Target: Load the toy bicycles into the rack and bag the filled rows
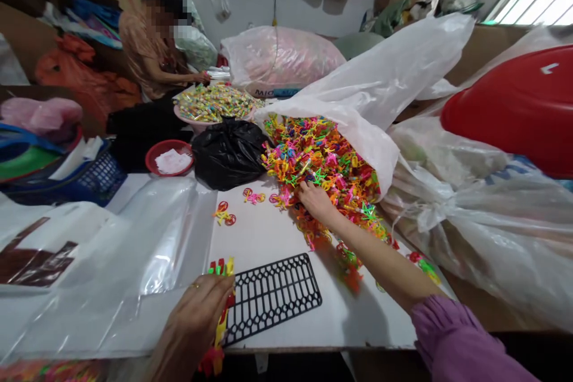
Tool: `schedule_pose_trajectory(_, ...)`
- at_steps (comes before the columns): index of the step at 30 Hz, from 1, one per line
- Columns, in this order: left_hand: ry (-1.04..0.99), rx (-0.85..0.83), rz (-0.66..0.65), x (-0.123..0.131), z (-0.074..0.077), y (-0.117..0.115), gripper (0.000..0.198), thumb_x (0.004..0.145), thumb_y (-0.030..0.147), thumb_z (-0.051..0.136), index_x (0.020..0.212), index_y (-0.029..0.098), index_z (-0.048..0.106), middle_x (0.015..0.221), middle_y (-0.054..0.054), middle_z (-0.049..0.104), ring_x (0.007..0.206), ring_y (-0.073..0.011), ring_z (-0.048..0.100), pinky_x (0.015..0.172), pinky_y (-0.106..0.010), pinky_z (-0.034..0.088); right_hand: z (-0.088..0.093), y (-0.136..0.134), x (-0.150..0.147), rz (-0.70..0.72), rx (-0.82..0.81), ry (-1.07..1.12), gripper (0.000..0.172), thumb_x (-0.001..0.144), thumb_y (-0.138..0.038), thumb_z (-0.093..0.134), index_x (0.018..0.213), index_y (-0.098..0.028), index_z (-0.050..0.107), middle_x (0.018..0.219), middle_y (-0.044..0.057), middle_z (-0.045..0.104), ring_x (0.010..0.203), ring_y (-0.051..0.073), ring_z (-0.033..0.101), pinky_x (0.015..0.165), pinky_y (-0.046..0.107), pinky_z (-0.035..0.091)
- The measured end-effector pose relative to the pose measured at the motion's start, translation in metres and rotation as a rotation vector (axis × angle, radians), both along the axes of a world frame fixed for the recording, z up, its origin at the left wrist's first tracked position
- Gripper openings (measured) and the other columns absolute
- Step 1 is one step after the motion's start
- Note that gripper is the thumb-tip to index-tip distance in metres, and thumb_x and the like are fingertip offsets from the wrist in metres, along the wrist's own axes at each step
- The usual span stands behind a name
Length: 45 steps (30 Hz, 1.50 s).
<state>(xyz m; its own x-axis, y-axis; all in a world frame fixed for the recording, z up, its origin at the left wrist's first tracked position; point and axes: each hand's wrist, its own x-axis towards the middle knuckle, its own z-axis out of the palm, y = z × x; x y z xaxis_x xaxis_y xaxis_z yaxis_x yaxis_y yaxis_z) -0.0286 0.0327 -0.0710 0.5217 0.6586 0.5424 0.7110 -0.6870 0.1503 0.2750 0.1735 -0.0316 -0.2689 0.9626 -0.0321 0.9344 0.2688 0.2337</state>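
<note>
Head camera shows our left hand closed over the left end of a black grid, with a row of coloured pieces standing out above and below the hand. Our thumb is hidden there, so we cannot tell how firmly it presses. The grid lies on the white table near its front edge. It looks light and stiff, probably plastic; we judge the thin slats the weak part, so the outer rim seems the better hold.

Our right hand reaches into the heap of small toys at the mouth of the white plastic bag — its fingertips are lost among the colours, and we cannot tell whether they pinch anything. These toys look nearly weightless, hard and smooth, likely to tangle and slip; a pinch on one frame or wheel should suit. Left of the heap, a yellow-and-red bicycle toy lies apart, near the black bag.
</note>
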Motion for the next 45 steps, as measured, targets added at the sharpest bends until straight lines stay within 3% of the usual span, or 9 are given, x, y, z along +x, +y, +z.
schedule_pose_trajectory(6,-0.031,-0.039,0.004,0.0,0.011,0.02,0.018,0.089,0.021,0.043,0.099,0.018,0.058,0.088,-0.003,0.064,0.085,-0.0155,0.057,0.081,-0.028,0.046,0.003,-0.023,-0.034,0.064,0.124,0.132,0.024,0.09,-0.01,0.035,0.105,-0.015,0.052,0.101,0.011,0.056,0.093,0.021,0.052,0.071,0.028,0.041)
schedule_pose_trajectory(11,-0.005,-0.124,0.045,0.001,0.02,0.023,0.019,0.09,0.02,0.041,0.099,0.018,0.058,0.088,-0.004,0.062,0.085,-0.0154,0.056,0.08,-0.028,0.047,-0.035,-0.052,-0.079,0.087,-0.139,0.398,0.02,0.092,-0.027,0.038,0.101,-0.02,0.055,0.097,0.006,0.062,0.084,0.017,0.059,0.065,0.025,0.038)
schedule_pose_trajectory(14,-0.008,-0.129,0.056,0.0,0.02,0.014,0.018,0.09,0.018,0.041,0.098,0.017,0.058,0.088,-0.004,0.063,0.085,-0.0154,0.056,0.081,-0.029,0.047,-0.053,-0.058,-0.089,0.017,-0.186,0.44,0.023,0.091,-0.032,0.039,0.098,-0.02,0.057,0.095,0.006,0.062,0.083,0.017,0.06,0.065,0.024,0.037)
schedule_pose_trajectory(18,-0.017,-0.146,0.091,-0.001,0.017,0.007,0.017,0.089,0.018,0.043,0.097,0.016,0.058,0.088,-0.004,0.063,0.085,-0.0155,0.055,0.081,-0.03,0.046,-0.042,-0.06,-0.091,-0.005,-0.201,0.502,0.02,0.087,-0.029,0.044,0.094,-0.018,0.059,0.093,0.007,0.063,0.079,0.017,0.059,0.065,0.025,0.036)
schedule_pose_trajectory(22,0.006,-0.197,0.103,-0.001,0.019,0.02,0.019,0.09,0.02,0.041,0.098,0.017,0.058,0.089,-0.004,0.062,0.087,-0.0163,0.055,0.081,-0.03,0.045,-0.026,-0.076,-0.098,0.043,-0.124,0.781,0.013,0.083,-0.027,0.051,0.089,-0.018,0.059,0.081,0.003,0.062,0.07,0.013,0.055,0.061,0.023,0.034)
schedule_pose_trajectory(27,-0.005,-0.238,0.227,0.001,0.037,0.033,0.022,0.089,0.029,0.044,0.097,0.017,0.06,0.092,-0.006,0.062,0.091,-0.0193,0.056,0.082,-0.034,0.044,-0.039,-0.104,-0.111,-0.063,-0.164,1.109,0.013,0.078,-0.028,0.058,0.083,-0.017,0.061,0.065,-0.002,0.057,0.056,0.01,0.05,0.054,0.02,0.034)
schedule_pose_trajectory(32,-0.113,-0.293,0.387,0.02,0.055,0.019,0.025,0.081,0.043,0.055,0.084,0.018,0.061,0.084,-0.004,0.062,0.083,-0.0182,0.057,0.075,-0.031,0.043,-0.028,-0.116,-0.121,-0.023,-0.052,1.219,0.017,0.079,-0.027,0.055,0.09,-0.016,0.061,0.073,0.001,0.06,0.057,0.011,0.051,0.056,0.021,0.037)
schedule_pose_trajectory(37,-0.124,-0.179,0.561,0.04,0.05,0.005,0.027,0.081,0.043,0.055,0.071,0.018,0.054,0.072,-0.003,0.058,0.072,-0.0182,0.055,0.068,-0.031,0.04,-0.014,-0.124,-0.13,-0.032,-0.031,1.209,0.013,0.079,-0.025,0.053,0.086,-0.017,0.061,0.074,0.002,0.061,0.058,0.011,0.051,0.056,0.021,0.037)
schedule_pose_trajectory(45,-0.117,-0.117,0.496,0.003,0.047,-0.029,0.022,0.079,0.037,0.06,0.087,0.016,0.059,0.083,-0.005,0.063,0.082,-0.0192,0.058,0.076,-0.031,0.044,-0.06,-0.143,-0.127,-0.16,-0.289,1.249,0.007,0.075,-0.023,0.053,0.076,-0.017,0.056,0.063,-0.002,0.056,0.054,0.01,0.047,0.052,0.021,0.034)
